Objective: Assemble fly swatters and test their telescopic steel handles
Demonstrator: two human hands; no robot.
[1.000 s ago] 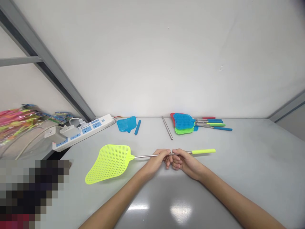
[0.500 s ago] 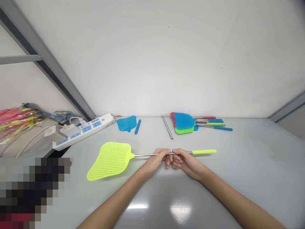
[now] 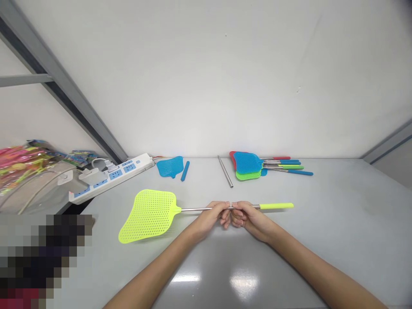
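A yellow-green fly swatter [image 3: 149, 216] is held level above the table, its perforated head to the left and its handle grip to the right. My left hand [image 3: 216, 213] is closed on the metal rod, thumb along the top. Right beside it, my right hand [image 3: 246, 216] pinches the same rod, close to where the thicker tube meets the yellow-green grip. The thumbs nearly meet, with a short piece of rod showing between them. Curled fingers hide part of the rod.
Behind lie a loose blue swatter head [image 3: 170, 167], a blue grip [image 3: 185, 171] and a metal rod [image 3: 225, 171]. Several swatters [image 3: 247, 163] are piled at the back right. A power strip [image 3: 112, 178] with plugs and bagged colourful items [image 3: 25, 165] are at left.
Both hands keep their hold on the swatter and have barely moved. The camera view has shifted very slightly.
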